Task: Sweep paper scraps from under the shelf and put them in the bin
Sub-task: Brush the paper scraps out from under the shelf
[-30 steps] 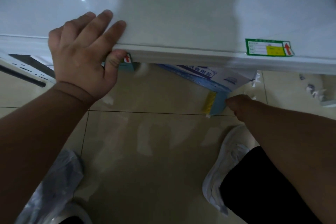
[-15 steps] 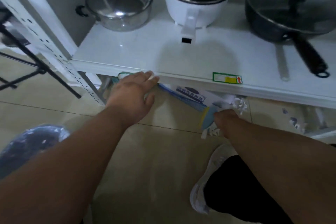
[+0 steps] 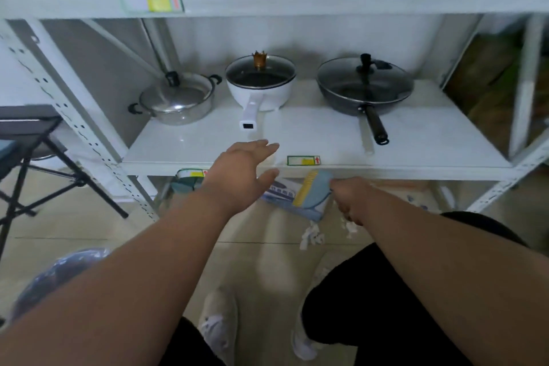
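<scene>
Near your feet, paper scraps [image 3: 310, 235] are now lying out on the floor, pulled clear of the shelf [image 3: 341, 168] edge. Your right hand [image 3: 346, 196] is gripping the brush [image 3: 315, 192]; your left hand [image 3: 242, 171], fingers spread, has let go of the shelf edge. The bin [image 3: 56, 279] waits at lower left.

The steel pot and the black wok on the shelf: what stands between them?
In the head view, a white pot with a glass lid stands between the steel pot and the wok on the shelf.
</scene>
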